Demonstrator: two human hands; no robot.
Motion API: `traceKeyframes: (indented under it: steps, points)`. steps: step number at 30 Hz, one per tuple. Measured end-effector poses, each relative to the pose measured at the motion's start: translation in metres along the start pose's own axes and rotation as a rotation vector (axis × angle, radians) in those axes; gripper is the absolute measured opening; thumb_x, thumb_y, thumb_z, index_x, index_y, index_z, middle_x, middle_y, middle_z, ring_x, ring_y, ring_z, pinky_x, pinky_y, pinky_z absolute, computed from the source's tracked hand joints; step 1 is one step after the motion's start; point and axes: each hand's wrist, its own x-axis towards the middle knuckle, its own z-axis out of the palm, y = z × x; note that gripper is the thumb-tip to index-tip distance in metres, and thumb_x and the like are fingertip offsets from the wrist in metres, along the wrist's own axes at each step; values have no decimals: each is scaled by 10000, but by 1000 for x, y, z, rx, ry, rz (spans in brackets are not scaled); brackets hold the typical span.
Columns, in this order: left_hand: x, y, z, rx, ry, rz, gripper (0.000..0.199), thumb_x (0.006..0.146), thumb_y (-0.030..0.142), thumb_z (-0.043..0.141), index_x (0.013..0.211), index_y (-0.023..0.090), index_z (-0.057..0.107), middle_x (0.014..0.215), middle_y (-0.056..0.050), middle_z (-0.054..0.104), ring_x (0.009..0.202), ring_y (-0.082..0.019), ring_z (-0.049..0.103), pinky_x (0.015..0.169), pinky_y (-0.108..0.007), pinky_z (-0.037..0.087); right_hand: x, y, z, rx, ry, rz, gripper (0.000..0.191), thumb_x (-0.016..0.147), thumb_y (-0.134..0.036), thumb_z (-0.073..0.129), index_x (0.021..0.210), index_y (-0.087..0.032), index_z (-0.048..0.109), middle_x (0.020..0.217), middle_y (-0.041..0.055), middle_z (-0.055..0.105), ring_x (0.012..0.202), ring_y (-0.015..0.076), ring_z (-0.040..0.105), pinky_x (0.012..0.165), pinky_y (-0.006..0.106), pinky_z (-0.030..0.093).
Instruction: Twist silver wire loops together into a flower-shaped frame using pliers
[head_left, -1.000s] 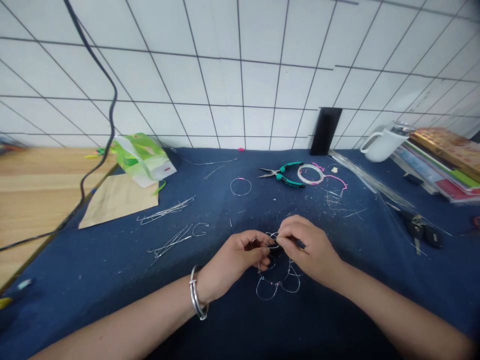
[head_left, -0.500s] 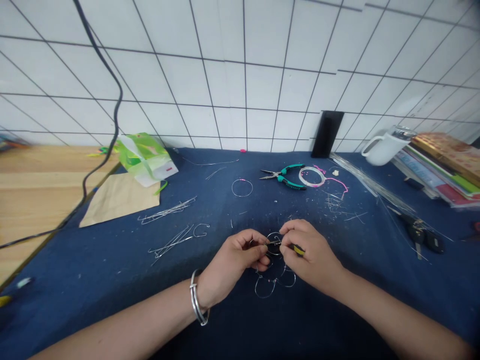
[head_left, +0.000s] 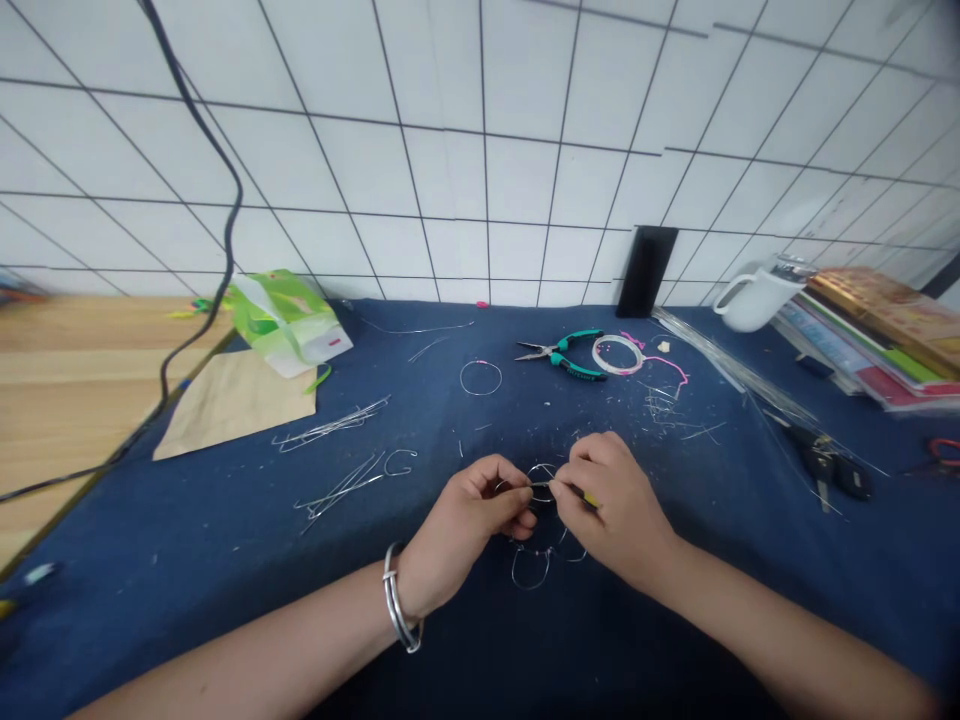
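Note:
My left hand pinches a shaped wire piece between thumb and forefinger. The piece is thin silver wire with several round loops; one loop hangs below my fingers, and another circle rises between my hands. My right hand is closed around a thin tool with a yellow handle, mostly hidden in the palm. Its fingertips meet the wire just right of my left thumb. Exactly how tool and wire touch there is too small to tell. A separate wire ring lies beyond my hands.
Long-nose pliers with teal handles lie beyond my hands, beside a white coil with pink cord. Bent wires lie left, straight wires right. Scissors, a mug, books and a green bag stand around the edges.
My right fingertips have moved slightly left, closer to my left thumb. The hanging loops have shifted and turned a little. The whole view has swung slightly to the right.

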Motion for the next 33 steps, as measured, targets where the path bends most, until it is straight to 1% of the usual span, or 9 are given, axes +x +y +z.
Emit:
traceKeyframes:
  steps: [2, 4, 8, 11, 13, 17, 20, 27, 33]
  points:
    - [-1, -1, 1, 4, 23, 20, 84, 777, 181, 581, 758, 153, 505, 641, 15, 575, 586, -105, 583, 570, -234, 479, 1, -4, 1, -69, 35, -17, 197, 818, -193, 457, 658, -176, 570, 724, 24, 483, 727, 140, 452, 741, 305, 362]
    - [0, -3, 2, 3, 44, 45, 88, 776, 184, 580, 754, 156, 500, 657, 15, 572, 597, -110, 582, 581, -248, 487, 1, -9, 1, -106, 58, 1, 186, 817, -188, 447, 682, -176, 573, 723, 26, 491, 726, 140, 457, 712, 285, 360]
    - [-1, -9, 1, -18, 73, 107, 90, 775, 186, 579, 757, 162, 494, 657, 18, 574, 607, -114, 580, 595, -257, 493, -3, -21, 3, -114, 35, 63, 156, 815, -202, 445, 710, -179, 558, 725, 21, 523, 704, 132, 478, 644, 249, 347]
    - [-3, -10, 0, -34, 83, 132, 92, 776, 193, 578, 759, 162, 493, 656, 13, 584, 608, -115, 580, 596, -253, 492, -9, -29, 6, -48, -4, 137, 153, 817, -208, 447, 688, -186, 526, 657, -12, 522, 622, 105, 472, 595, 229, 326]
    - [-5, -10, 0, -38, 84, 136, 98, 773, 199, 582, 759, 162, 492, 659, 10, 589, 610, -119, 584, 597, -255, 495, -12, -34, 7, 28, -19, 219, 175, 828, -217, 434, 669, -189, 501, 611, -31, 508, 575, 93, 458, 563, 219, 312]
    - [-8, -10, 2, -36, 83, 153, 93, 773, 204, 578, 765, 164, 495, 645, 13, 590, 602, -122, 586, 617, -268, 497, -16, -37, 7, 180, -6, 399, 194, 823, -246, 434, 649, -195, 502, 585, -38, 493, 563, 96, 454, 544, 213, 308]
    - [-8, -12, 2, -18, 91, 167, 85, 772, 205, 574, 765, 166, 499, 631, 18, 584, 588, -121, 583, 618, -268, 492, -19, -37, 9, 278, -16, 476, 186, 801, -217, 428, 642, -199, 525, 566, -42, 500, 555, 99, 465, 538, 210, 316]
    - [-8, -15, 1, 10, 78, 187, 92, 778, 237, 574, 770, 164, 519, 622, 19, 578, 589, -125, 581, 614, -257, 474, -26, -33, 18, 387, -30, 530, 227, 807, -189, 368, 675, -191, 553, 535, -41, 552, 527, 91, 518, 534, 190, 361]
    - [-10, -16, 1, 35, 71, 198, 86, 788, 245, 568, 789, 167, 532, 626, 20, 573, 601, -119, 569, 619, -242, 448, -27, -33, 22, 405, 8, 544, 218, 794, -195, 392, 624, -189, 527, 516, -46, 526, 509, 90, 484, 505, 193, 325]
